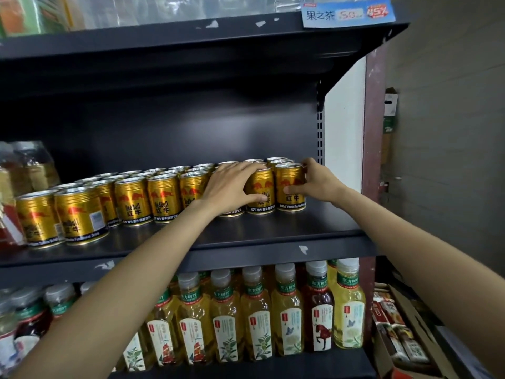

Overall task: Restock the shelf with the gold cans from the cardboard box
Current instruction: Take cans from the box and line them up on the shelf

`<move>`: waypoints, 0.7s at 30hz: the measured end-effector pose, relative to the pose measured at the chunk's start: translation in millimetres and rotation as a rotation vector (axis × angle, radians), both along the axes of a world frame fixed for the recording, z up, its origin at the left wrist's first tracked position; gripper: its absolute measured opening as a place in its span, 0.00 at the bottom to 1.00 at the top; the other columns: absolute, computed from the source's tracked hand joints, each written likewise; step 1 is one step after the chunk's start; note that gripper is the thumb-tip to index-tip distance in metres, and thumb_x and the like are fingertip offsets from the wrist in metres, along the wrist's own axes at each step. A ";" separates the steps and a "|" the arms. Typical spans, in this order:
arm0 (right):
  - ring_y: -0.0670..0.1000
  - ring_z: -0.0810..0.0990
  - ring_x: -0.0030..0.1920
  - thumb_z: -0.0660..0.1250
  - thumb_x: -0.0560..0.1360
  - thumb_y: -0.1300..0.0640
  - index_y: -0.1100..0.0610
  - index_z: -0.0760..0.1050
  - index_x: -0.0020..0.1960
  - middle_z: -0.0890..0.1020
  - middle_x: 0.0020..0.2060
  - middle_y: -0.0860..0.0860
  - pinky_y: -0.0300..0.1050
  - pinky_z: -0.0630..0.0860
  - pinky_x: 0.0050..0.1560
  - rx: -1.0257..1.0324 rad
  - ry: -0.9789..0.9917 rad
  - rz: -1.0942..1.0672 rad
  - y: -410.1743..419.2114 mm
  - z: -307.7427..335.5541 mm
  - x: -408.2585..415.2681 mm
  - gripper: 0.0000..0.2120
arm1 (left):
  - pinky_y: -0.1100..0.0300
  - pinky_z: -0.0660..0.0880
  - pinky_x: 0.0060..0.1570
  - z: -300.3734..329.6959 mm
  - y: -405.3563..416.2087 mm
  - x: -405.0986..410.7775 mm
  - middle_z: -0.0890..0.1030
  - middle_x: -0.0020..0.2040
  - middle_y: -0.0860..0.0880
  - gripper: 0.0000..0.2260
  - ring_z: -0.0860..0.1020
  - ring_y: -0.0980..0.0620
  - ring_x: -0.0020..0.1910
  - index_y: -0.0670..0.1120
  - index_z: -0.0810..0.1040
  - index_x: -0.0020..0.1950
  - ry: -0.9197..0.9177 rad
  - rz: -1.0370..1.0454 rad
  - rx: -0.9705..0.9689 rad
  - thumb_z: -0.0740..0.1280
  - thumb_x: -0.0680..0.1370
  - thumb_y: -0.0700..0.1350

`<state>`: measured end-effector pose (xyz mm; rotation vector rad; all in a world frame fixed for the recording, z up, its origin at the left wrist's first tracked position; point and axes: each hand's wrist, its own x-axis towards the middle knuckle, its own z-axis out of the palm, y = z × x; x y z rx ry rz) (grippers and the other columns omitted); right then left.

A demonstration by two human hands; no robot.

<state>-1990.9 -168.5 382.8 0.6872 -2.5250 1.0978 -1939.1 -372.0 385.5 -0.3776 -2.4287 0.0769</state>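
Several gold cans with red bulls stand in rows on the dark middle shelf (273, 236), from the far left (79, 214) to the right end. My left hand (232, 184) wraps one gold can (261, 190) near the right end, thumb across its front. My right hand (314, 181) grips the last gold can (291, 187) on the right, fingers at its rim and side. Both cans stand upright on the shelf. Part of a cardboard box (404, 332) shows at the lower right.
Tea bottles (287, 310) fill the shelf below. More bottles stand at the far left (24, 170). An upper shelf (191, 39) with a blue price tag (347, 13) hangs overhead. A white side panel (344, 127) and a grey wall close the right side.
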 end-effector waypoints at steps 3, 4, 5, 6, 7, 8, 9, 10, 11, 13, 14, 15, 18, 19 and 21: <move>0.57 0.75 0.61 0.75 0.68 0.54 0.62 0.62 0.68 0.75 0.61 0.57 0.54 0.75 0.61 -0.032 -0.048 0.067 4.9 0.5 -0.7 0.35 | 0.51 0.61 0.67 0.5 -1.2 1.3 0.68 0.71 0.53 0.32 0.67 0.49 0.69 0.54 0.64 0.72 -0.006 -0.005 -0.004 0.68 0.71 0.62; 0.57 0.75 0.61 0.75 0.68 0.55 0.61 0.62 0.68 0.75 0.61 0.57 0.54 0.75 0.61 -0.054 -0.069 0.088 6.2 0.3 -0.7 0.34 | 0.51 0.61 0.67 0.9 -1.4 1.5 0.69 0.71 0.53 0.32 0.67 0.48 0.69 0.54 0.64 0.72 -0.006 -0.006 -0.006 0.68 0.71 0.62; 0.57 0.75 0.61 0.75 0.68 0.56 0.60 0.62 0.68 0.75 0.62 0.57 0.54 0.75 0.61 -0.068 -0.083 0.103 7.0 0.1 -0.8 0.34 | 0.51 0.62 0.67 1.3 -1.4 1.3 0.69 0.71 0.53 0.32 0.67 0.48 0.69 0.54 0.64 0.72 -0.008 -0.007 -0.009 0.68 0.71 0.62; 0.57 0.74 0.62 0.75 0.68 0.56 0.60 0.62 0.69 0.75 0.62 0.57 0.55 0.75 0.61 -0.078 -0.090 0.112 7.2 -0.3 -0.8 0.34 | 0.51 0.62 0.67 1.7 -1.6 1.2 0.69 0.71 0.53 0.32 0.68 0.48 0.69 0.54 0.64 0.72 -0.009 -0.007 -0.013 0.68 0.71 0.62; 0.57 0.74 0.62 0.74 0.69 0.56 0.60 0.62 0.69 0.75 0.63 0.57 0.56 0.75 0.62 -0.083 -0.091 0.117 6.7 -0.9 -1.0 0.35 | 0.51 0.63 0.66 2.0 -1.8 0.9 0.69 0.71 0.53 0.32 0.68 0.48 0.69 0.54 0.64 0.71 -0.010 -0.005 -0.018 0.68 0.71 0.62; 0.57 0.74 0.62 0.74 0.69 0.56 0.60 0.61 0.70 0.74 0.63 0.57 0.56 0.74 0.62 -0.085 -0.087 0.117 6.1 -1.8 -1.1 0.35 | 0.51 0.63 0.66 2.2 -1.9 0.6 0.69 0.71 0.53 0.33 0.68 0.48 0.69 0.54 0.64 0.71 -0.009 -0.003 -0.023 0.68 0.71 0.62; 0.57 0.74 0.63 0.74 0.69 0.56 0.60 0.61 0.71 0.74 0.64 0.57 0.56 0.74 0.63 -0.084 -0.081 0.113 5.7 -2.9 -1.3 0.36 | 0.51 0.63 0.66 1.9 -1.8 0.4 0.69 0.71 0.52 0.33 0.68 0.47 0.69 0.54 0.64 0.71 -0.008 0.000 -0.027 0.68 0.71 0.62; 0.57 0.74 0.63 0.74 0.69 0.55 0.60 0.60 0.71 0.74 0.64 0.57 0.55 0.73 0.63 -0.083 -0.073 0.108 5.5 -4.0 -1.6 0.36 | 0.51 0.62 0.66 1.2 -1.5 0.4 0.69 0.72 0.52 0.33 0.67 0.47 0.69 0.53 0.63 0.71 -0.003 0.001 -0.033 0.68 0.71 0.62; 0.56 0.74 0.63 0.74 0.69 0.55 0.60 0.60 0.71 0.74 0.64 0.57 0.55 0.73 0.63 -0.081 -0.066 0.102 5.2 -4.9 -1.6 0.37 | 0.52 0.61 0.67 0.1 -1.3 0.4 0.68 0.72 0.52 0.33 0.67 0.47 0.69 0.53 0.63 0.72 0.004 0.002 -0.039 0.68 0.71 0.62; 0.56 0.74 0.63 0.74 0.69 0.54 0.60 0.60 0.72 0.74 0.64 0.57 0.54 0.73 0.64 -0.071 -0.056 0.096 4.6 -6.2 -1.8 0.38 | 0.53 0.59 0.69 -1.6 -1.5 0.7 0.68 0.72 0.51 0.33 0.66 0.47 0.70 0.52 0.63 0.72 0.019 -0.001 -0.051 0.68 0.71 0.62; 0.56 0.74 0.64 0.74 0.69 0.54 0.60 0.59 0.72 0.74 0.65 0.57 0.53 0.73 0.64 -0.065 -0.054 0.094 4.3 -6.7 -1.6 0.38 | 0.54 0.58 0.69 -2.0 -1.9 0.7 0.69 0.72 0.51 0.33 0.66 0.48 0.70 0.52 0.63 0.72 0.025 -0.004 -0.058 0.68 0.71 0.62; 0.56 0.73 0.64 0.74 0.69 0.54 0.60 0.59 0.72 0.74 0.65 0.57 0.52 0.72 0.63 -0.058 -0.056 0.093 3.8 -7.1 -1.5 0.38 | 0.54 0.57 0.69 -2.2 -2.4 0.6 0.69 0.71 0.50 0.33 0.66 0.48 0.70 0.51 0.64 0.71 0.026 -0.007 -0.065 0.68 0.71 0.62; 0.56 0.73 0.65 0.73 0.70 0.54 0.59 0.57 0.73 0.73 0.66 0.57 0.50 0.72 0.63 -0.043 -0.066 0.087 3.1 -6.8 -1.0 0.38 | 0.54 0.57 0.70 -2.4 -3.2 0.4 0.70 0.70 0.50 0.33 0.66 0.48 0.70 0.51 0.64 0.71 0.023 -0.008 -0.077 0.67 0.71 0.62; 0.56 0.72 0.65 0.72 0.71 0.54 0.59 0.56 0.73 0.72 0.67 0.57 0.50 0.71 0.63 -0.034 -0.067 0.083 2.7 -6.5 -0.4 0.38 | 0.54 0.56 0.70 -2.5 -3.4 0.5 0.70 0.70 0.49 0.32 0.66 0.48 0.70 0.51 0.63 0.72 0.026 -0.004 -0.082 0.67 0.72 0.62; 0.56 0.70 0.68 0.71 0.72 0.53 0.59 0.51 0.75 0.69 0.69 0.57 0.48 0.69 0.64 -0.012 -0.076 0.086 2.0 -6.8 1.6 0.41 | 0.54 0.53 0.72 -3.8 -4.2 0.8 0.68 0.72 0.48 0.33 0.64 0.48 0.71 0.50 0.62 0.73 0.036 0.007 -0.115 0.65 0.72 0.62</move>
